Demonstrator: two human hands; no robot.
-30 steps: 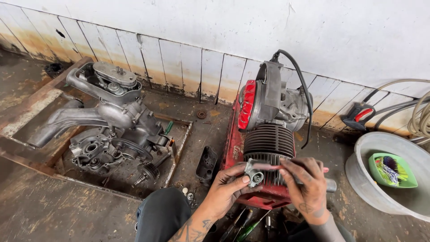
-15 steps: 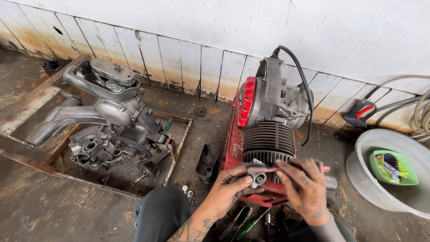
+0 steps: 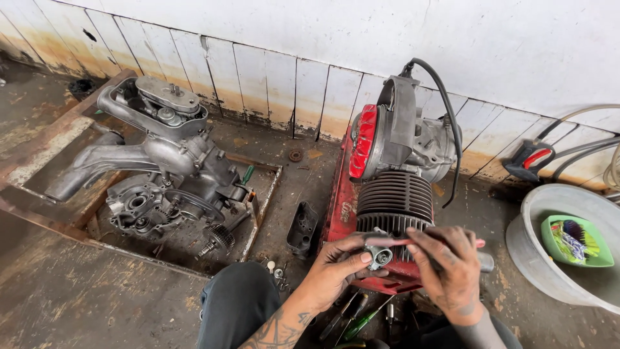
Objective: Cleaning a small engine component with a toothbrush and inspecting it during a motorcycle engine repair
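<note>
Carburettor (image 3: 378, 256) lower against finned cylinder (image 3: 394, 201)

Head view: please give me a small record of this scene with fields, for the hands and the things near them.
left hand: holds a small metal part at the finned cylinder
right hand: fingers on a thin tool with a red end that reaches the part
engine: grey, with red cover, on a red stand
second engine: in a floor tray, left
basin: right, holds a green tub
floor tools: screwdrivers below the hands
</note>
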